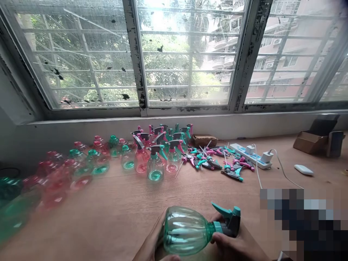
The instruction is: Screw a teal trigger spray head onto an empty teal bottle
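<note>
A green bottle (186, 230) lies sideways between a person's two bare hands, its base to the left and its black-and-teal spray head (231, 222) to the right, trigger uppermost. The left grip (153, 235), spread wide, cups the base, its fingers partly hidden by the plastic. The right grip (231, 241) is closed around the neck, thumb near the teal collar (218, 227). Whether the bottle touches the wooden worktop (122, 217) cannot be told.

Beyond the hands, green and pink bottles fitted with spray heads (155, 167) stand upright in a tight cluster. Just right of them, loose spray heads (206, 161) in pink, teal and dark grey lie heaped, thin white tubes (225, 156) poking out. Open-necked bottles (99, 163) fill the left side, the nearest blurred at the picture's edge.

A white power strip (246, 154) sits beside the heap, plugs (267, 156) and cables attached. A small brown carton (204, 140) rests against the wall behind the heap. Farther right are a white rounded device (303, 169) and an open box (309, 143) with a dark phone (335, 144) upright beside it. Windows (187, 61) with peeling frames overlook trees and buildings.
</note>
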The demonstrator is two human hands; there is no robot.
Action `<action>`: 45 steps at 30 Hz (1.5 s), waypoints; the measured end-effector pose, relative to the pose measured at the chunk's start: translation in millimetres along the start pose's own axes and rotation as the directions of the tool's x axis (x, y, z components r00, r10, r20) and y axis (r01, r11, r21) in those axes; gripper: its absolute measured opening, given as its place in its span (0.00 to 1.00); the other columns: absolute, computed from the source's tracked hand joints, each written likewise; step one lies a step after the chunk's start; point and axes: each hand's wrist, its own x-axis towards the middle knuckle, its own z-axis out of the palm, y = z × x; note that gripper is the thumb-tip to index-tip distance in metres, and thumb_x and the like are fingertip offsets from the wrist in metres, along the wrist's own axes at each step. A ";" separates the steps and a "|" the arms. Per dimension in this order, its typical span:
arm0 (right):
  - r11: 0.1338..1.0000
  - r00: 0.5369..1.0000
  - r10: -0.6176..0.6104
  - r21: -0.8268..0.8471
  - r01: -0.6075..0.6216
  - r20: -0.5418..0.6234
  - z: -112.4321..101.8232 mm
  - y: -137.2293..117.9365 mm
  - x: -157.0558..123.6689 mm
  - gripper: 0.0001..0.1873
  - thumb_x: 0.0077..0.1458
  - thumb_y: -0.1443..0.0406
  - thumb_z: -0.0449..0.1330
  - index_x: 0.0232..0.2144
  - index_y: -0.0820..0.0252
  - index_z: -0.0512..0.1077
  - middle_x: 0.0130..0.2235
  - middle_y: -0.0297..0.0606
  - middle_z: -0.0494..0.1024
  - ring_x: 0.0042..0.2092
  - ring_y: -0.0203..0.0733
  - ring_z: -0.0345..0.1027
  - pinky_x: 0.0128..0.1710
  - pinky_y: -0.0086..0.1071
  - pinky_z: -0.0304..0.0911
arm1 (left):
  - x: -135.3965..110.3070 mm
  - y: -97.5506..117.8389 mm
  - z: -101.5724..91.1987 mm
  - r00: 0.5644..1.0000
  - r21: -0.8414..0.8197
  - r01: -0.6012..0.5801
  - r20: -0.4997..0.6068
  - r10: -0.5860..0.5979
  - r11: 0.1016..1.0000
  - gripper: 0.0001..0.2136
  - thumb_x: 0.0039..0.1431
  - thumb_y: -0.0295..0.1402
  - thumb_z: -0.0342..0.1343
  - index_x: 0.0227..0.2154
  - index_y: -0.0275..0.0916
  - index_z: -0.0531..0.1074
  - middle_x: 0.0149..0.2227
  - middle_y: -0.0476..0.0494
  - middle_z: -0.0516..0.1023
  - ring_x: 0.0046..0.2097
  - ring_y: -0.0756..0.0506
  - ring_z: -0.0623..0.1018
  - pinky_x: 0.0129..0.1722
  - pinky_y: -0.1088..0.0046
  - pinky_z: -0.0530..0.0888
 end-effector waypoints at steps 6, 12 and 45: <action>0.999 0.999 0.043 -0.006 -0.043 -0.002 0.5 -1.7 -0.9 0.24 0.38 0.50 0.76 0.33 0.59 0.77 0.23 0.31 0.77 0.23 0.39 0.68 0.25 0.32 0.60 | 1.4 -1.3 2.1 1.000 0.044 0.013 0.004 -0.014 0.999 0.54 0.55 0.49 0.64 0.70 0.52 0.28 0.70 0.37 0.62 0.72 0.31 0.55 0.68 0.51 0.60; 1.000 0.998 0.012 0.018 -0.011 -0.064 1.8 -0.3 -1.3 0.24 0.35 0.52 0.78 0.33 0.57 0.79 0.26 0.33 0.80 0.28 0.42 0.71 0.31 0.35 0.62 | -2.8 1.0 -3.8 0.999 0.082 0.023 0.030 -0.026 0.996 0.49 0.54 0.51 0.64 0.71 0.49 0.40 0.73 0.42 0.55 0.73 0.31 0.50 0.71 0.51 0.52; 0.996 0.999 0.015 0.092 -0.012 -0.035 3.1 -5.8 -1.3 0.21 0.35 0.54 0.78 0.32 0.56 0.82 0.28 0.35 0.82 0.31 0.45 0.73 0.35 0.37 0.67 | -5.5 2.9 -2.9 0.999 0.074 0.030 -0.024 -0.028 0.997 0.48 0.54 0.47 0.66 0.71 0.48 0.43 0.72 0.41 0.58 0.72 0.34 0.56 0.70 0.57 0.57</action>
